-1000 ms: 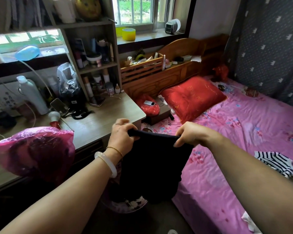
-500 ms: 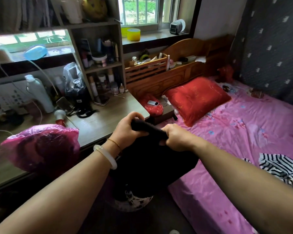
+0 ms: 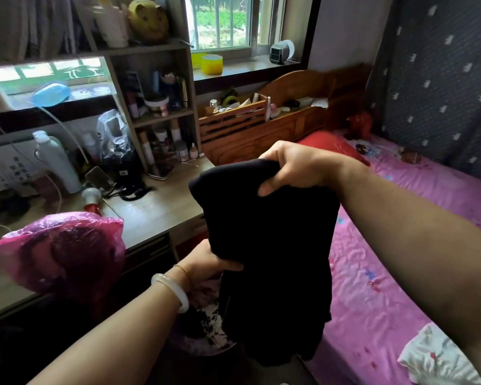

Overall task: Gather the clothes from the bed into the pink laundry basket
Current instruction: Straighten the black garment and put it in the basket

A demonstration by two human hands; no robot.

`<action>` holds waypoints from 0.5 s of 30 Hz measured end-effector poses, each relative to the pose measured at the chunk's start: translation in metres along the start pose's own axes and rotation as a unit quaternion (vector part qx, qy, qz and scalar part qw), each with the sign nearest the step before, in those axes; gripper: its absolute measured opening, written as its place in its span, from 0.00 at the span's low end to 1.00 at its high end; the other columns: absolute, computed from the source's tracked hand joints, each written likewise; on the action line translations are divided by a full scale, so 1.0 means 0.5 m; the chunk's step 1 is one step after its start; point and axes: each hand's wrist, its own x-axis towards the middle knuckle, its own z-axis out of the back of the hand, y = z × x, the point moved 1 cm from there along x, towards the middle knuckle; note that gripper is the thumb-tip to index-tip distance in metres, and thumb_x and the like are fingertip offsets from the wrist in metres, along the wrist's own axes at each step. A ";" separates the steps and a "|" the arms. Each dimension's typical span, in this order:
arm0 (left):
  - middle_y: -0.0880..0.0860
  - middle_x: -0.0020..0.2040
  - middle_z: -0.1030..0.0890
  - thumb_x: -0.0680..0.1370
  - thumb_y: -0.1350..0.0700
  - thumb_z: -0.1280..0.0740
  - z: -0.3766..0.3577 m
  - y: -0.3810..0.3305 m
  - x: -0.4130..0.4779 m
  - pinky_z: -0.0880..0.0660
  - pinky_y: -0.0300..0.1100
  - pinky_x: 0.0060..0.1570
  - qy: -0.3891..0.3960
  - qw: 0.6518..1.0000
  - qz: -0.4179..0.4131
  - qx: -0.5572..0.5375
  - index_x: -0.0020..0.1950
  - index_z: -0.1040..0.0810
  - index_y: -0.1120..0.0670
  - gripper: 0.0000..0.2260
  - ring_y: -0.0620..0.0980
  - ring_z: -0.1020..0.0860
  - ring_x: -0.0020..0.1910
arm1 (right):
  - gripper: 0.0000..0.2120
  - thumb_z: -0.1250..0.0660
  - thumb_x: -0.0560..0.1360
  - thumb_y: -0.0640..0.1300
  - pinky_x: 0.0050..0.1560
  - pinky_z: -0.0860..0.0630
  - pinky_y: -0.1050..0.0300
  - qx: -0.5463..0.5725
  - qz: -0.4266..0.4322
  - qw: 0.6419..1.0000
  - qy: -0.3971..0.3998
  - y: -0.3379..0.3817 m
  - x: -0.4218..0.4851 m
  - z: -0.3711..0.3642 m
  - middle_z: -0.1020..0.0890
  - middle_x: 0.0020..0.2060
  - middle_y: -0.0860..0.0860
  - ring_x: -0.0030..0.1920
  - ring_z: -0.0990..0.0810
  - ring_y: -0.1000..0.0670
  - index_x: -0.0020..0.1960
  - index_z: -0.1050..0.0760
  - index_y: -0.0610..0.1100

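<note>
Black garment folded over and held above the basket, ready to go in.

The right hand point(image 3: 292, 168) grips the top fold of the black garment point(image 3: 267, 245) with fingers curled over it; the left hand point(image 3: 208, 263) pinches its side lower down. It hangs between desk point(image 3: 156, 212) and bed point(image 3: 386, 287), directly over the pink laundry basket point(image 3: 206, 343), whose rim is mostly hidden. Next, I judge, comes lowering and releasing; a white garment point(image 3: 439, 357) waits on the bed.

Pink plastic bag point(image 3: 59, 254) on wooden desk point(image 3: 161, 209), white bottle point(image 3: 57, 162) behind.
</note>
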 end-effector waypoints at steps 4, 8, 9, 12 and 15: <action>0.54 0.38 0.16 0.58 0.67 0.26 -0.024 -0.009 -0.001 0.22 0.45 0.47 0.012 0.997 0.028 -0.071 0.41 0.17 0.58 0.14 0.49 0.19 0.38 | 0.14 0.26 0.68 0.33 0.41 0.19 0.59 -0.010 -0.033 0.998 -0.060 -0.017 -0.016 0.039 0.15 0.43 0.47 0.41 0.16 0.50 0.53 0.19 0.40; 0.62 0.44 0.17 0.58 0.62 0.26 -0.044 -0.020 -0.002 0.21 0.48 0.46 0.036 0.985 0.087 -0.142 0.47 0.18 0.63 0.19 0.57 0.19 0.40 | 0.13 0.23 0.67 0.40 0.41 0.20 0.61 -0.039 -0.058 0.980 -0.187 -0.076 -0.017 0.062 0.15 0.42 0.47 0.42 0.16 0.50 0.51 0.19 0.41; 0.62 0.43 0.17 0.60 0.62 0.27 -0.050 -0.025 -0.002 0.20 0.46 0.43 0.035 0.981 0.095 -0.168 0.48 0.18 0.64 0.17 0.56 0.18 0.38 | 0.14 0.23 0.67 0.42 0.41 0.22 0.62 -0.030 -0.061 0.967 -0.244 -0.099 -0.014 0.065 0.16 0.42 0.48 0.41 0.18 0.52 0.52 0.19 0.41; 0.60 0.39 0.17 0.68 0.63 0.30 -0.057 -0.051 -0.001 0.20 0.44 0.36 0.025 0.963 0.102 -0.247 0.50 0.19 0.64 0.12 0.55 0.18 0.33 | 0.25 0.23 0.67 0.52 0.49 0.25 0.62 0.026 -0.104 0.885 -0.452 -0.171 -0.008 0.068 0.19 0.47 0.48 0.46 0.22 0.52 0.61 0.24 0.44; 0.59 0.40 0.15 0.71 0.57 0.33 -0.046 -0.071 0.012 0.19 0.43 0.36 0.018 0.943 0.115 -0.312 0.50 0.17 0.62 0.12 0.54 0.16 0.35 | 0.30 0.29 0.68 0.64 0.53 0.30 0.55 0.217 -0.262 0.841 -0.422 -0.258 -0.037 -0.005 0.19 0.50 0.48 0.50 0.23 0.49 0.60 0.26 0.44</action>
